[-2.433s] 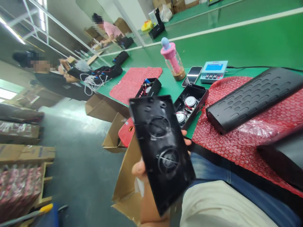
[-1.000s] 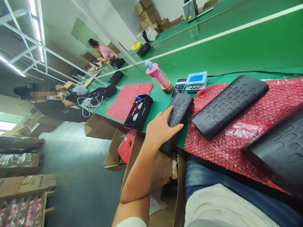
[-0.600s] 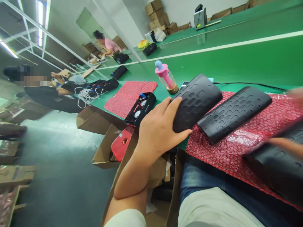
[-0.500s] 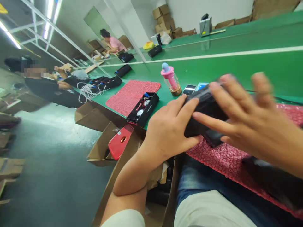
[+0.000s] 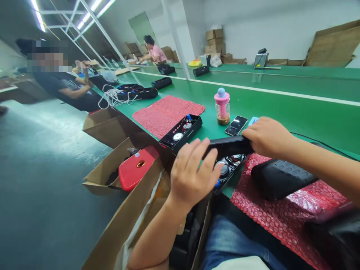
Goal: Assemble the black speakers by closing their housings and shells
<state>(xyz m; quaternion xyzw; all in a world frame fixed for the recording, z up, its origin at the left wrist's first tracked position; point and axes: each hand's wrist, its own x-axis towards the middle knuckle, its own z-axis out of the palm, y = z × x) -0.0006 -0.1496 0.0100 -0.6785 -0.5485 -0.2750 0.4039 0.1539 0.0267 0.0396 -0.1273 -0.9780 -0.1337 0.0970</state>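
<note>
My right hand [image 5: 267, 137] is closed around one end of a long black casing piece [image 5: 229, 145]. That piece is above an open black speaker housing [image 5: 229, 176], where round drivers and wires show. My left hand [image 5: 194, 174] is raised at the other end of the piece, fingers spread; whether the fingertips touch it I cannot tell. A black ridged case [image 5: 281, 176] lies on pink bubble wrap [image 5: 261, 206] below my right forearm. Farther left stands another open speaker housing [image 5: 182, 133] with drivers and red wires.
A drink bottle [image 5: 223, 107] and a phone [image 5: 236, 125] stand and lie behind my hands on the green bench [image 5: 281, 108]. Cardboard boxes [image 5: 118, 172], one with a red lidded container [image 5: 137, 168], are at lower left. Two other people sit farther along the bench.
Both hands were on a black casing over the bubble wrap. Now only my right hand plainly grips a casing piece, farther left over an open housing; my left hand has its fingers spread. The view has shifted.
</note>
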